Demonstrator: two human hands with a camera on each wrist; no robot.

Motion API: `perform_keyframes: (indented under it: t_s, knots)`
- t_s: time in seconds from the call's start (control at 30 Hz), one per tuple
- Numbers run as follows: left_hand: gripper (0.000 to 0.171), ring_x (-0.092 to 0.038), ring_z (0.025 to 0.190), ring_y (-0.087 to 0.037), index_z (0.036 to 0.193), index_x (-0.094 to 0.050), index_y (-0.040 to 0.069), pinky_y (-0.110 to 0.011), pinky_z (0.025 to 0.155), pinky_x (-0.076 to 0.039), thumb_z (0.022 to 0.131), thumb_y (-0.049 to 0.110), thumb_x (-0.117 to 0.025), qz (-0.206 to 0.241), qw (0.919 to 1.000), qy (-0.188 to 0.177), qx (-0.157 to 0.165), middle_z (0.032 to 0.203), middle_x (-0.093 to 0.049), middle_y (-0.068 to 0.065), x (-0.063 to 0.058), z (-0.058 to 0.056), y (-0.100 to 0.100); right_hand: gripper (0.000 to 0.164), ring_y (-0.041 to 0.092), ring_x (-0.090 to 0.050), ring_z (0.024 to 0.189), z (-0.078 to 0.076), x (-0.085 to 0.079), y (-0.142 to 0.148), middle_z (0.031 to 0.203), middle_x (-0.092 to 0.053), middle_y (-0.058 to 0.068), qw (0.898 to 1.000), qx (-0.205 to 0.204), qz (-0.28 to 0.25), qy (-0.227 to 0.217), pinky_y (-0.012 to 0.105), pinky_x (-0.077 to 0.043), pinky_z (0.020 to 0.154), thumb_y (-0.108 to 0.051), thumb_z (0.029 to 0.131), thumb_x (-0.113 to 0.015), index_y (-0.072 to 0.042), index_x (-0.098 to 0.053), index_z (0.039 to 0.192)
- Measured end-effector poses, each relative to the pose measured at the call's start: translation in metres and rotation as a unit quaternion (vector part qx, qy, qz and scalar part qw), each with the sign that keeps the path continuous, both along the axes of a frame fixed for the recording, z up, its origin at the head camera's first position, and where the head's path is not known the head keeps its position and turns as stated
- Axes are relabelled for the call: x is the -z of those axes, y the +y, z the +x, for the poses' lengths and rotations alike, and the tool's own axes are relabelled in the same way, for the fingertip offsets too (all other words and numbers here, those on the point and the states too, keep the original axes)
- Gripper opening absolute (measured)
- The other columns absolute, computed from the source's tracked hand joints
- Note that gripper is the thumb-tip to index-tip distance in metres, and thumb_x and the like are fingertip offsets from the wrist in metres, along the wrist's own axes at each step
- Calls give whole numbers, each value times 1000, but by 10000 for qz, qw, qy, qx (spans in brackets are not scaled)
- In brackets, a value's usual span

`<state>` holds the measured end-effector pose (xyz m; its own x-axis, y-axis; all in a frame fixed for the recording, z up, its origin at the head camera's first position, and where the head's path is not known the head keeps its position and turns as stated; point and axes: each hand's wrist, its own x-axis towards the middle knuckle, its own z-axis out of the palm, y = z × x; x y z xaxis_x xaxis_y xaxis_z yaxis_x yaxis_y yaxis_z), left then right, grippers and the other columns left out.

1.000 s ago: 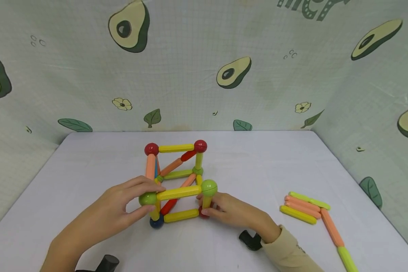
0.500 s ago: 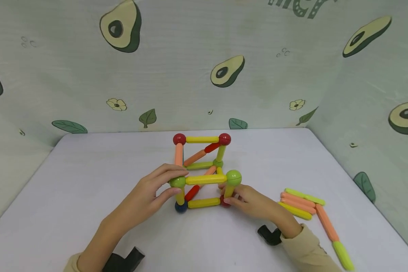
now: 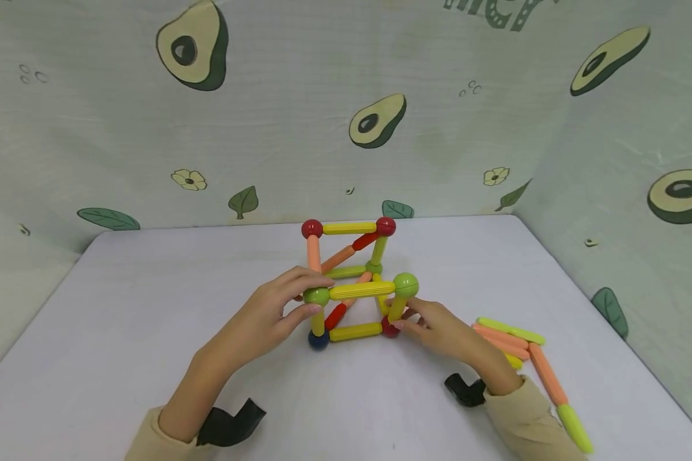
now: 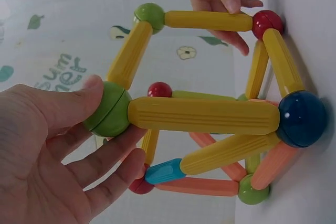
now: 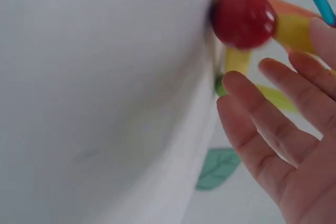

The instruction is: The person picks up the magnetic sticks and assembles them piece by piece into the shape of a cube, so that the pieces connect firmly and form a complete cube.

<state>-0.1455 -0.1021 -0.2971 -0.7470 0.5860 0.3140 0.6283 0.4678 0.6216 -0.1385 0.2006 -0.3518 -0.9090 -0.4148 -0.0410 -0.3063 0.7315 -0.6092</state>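
A box-shaped frame of magnetic rods and balls stands on the table. My left hand point(image 3: 268, 314) pinches the green ball point(image 4: 109, 109) at its near upper left corner between thumb and fingers. A yellow rod point(image 4: 205, 114) runs from this ball down to a dark blue ball point(image 3: 318, 339). My right hand point(image 3: 444, 330) pinches the upright yellow rod point(image 3: 398, 308) at the near right corner, below another green ball point(image 3: 406, 284) and above a red ball point(image 5: 245, 18). Two red balls top the far side, joined by a yellow rod point(image 3: 349, 228). Diagonal rods cross inside the frame.
Loose rods lie on the right of the table, among them an orange rod point(image 3: 548, 373) and a yellow-green rod point(image 3: 575, 428). Black wrist mounts point(image 3: 230, 424) show by both wrists. A cloth with printed avocados point(image 3: 377, 120) hangs behind the table.
The whole frame has moved right and a little farther away, with both hands keeping their hold on it. The view has turned slightly to the right. The loose rods lie as before.
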Motion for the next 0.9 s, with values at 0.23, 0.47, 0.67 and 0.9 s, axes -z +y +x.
perform_keyframes:
  t_s: [0.23,0.47,0.67,0.9]
  knots:
    - [44,-56,100,-10,126,-56,20,-28,84,-53,84,17,-68,6,10000,-55,-24,121,-56,7,1,0,0,30,22,-57,102,5,-21,39,115,-62,8,9970,723,278,-50,38,-50,85,-17,92,-58,-8,-55,120]
    - [43,-56,99,-8,125,-57,19,-26,83,-52,83,17,-69,143,9999,61,1,120,-57,7,3,-1,-1,24,23,-56,91,5,-24,86,103,-64,10,9924,924,812,-32,39,-48,77,-10,89,-58,-2,-59,112]
    - [44,-55,99,-8,125,-57,21,-26,81,-53,83,18,-69,228,9997,27,-71,119,-57,8,5,-1,0,24,21,-54,84,4,-14,119,93,-61,8,9871,1033,1060,-605,32,-46,70,-8,85,-58,1,-60,107]
    - [44,-55,100,-8,125,-58,20,-27,82,-53,83,19,-69,282,9996,-7,-78,120,-57,7,6,-1,0,28,20,-50,80,2,-9,137,92,-59,8,9775,1323,1205,-1117,30,-44,66,-5,79,-58,2,-60,106]
